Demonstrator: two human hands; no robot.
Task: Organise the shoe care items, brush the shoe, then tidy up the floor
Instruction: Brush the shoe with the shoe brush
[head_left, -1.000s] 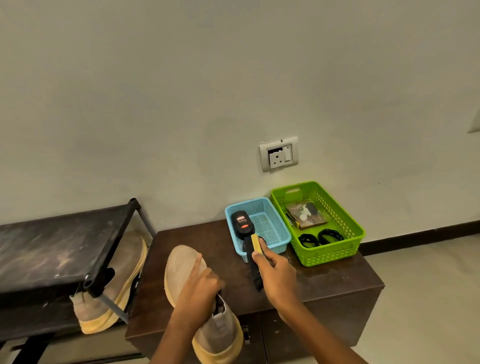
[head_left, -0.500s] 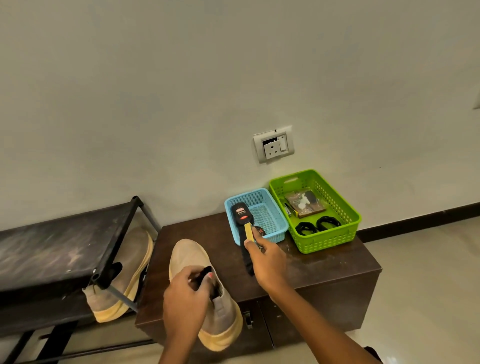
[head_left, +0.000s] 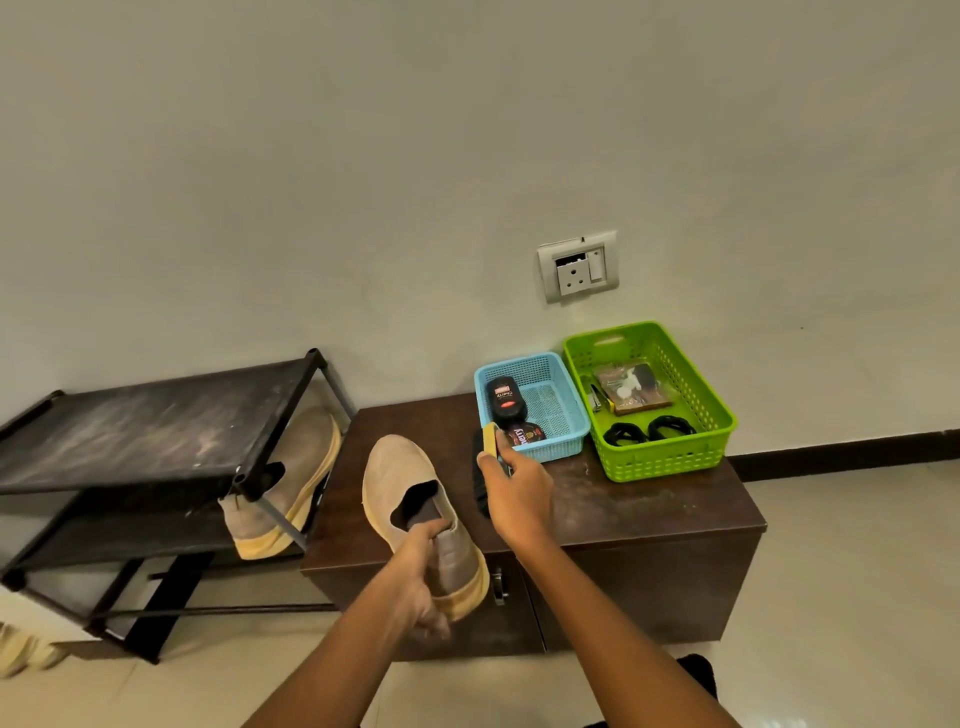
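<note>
Judging from how things lie, the sorting looks mostly done and the brushing is only about to start (no bristle touches the upper yet). On the bench (head_left: 623, 499), beyond the right hand (head_left: 519, 491), the green basket (head_left: 670, 462) holds a packet and black rings. The blue basket (head_left: 558, 400), just past that hand's fingertips, holds a polish bottle (head_left: 504, 400) and a tin (head_left: 524, 434). The shoe (head_left: 400, 478) lies toe-away between the hands, its heel grasped by the left hand (head_left: 421, 577), thumb inside the collar. The right hand is wrapped round the brush (head_left: 489, 439), which is just right of the shoe and apart from it. Tidying the floor (head_left: 831, 597) remains: pale footwear (head_left: 21, 649) sits far left of the left hand, cut off. A dark shape (head_left: 696, 673) under the right forearm is cropped too. I cannot tell whether the brush rests on the bench. The tin's label is unreadable.
</note>
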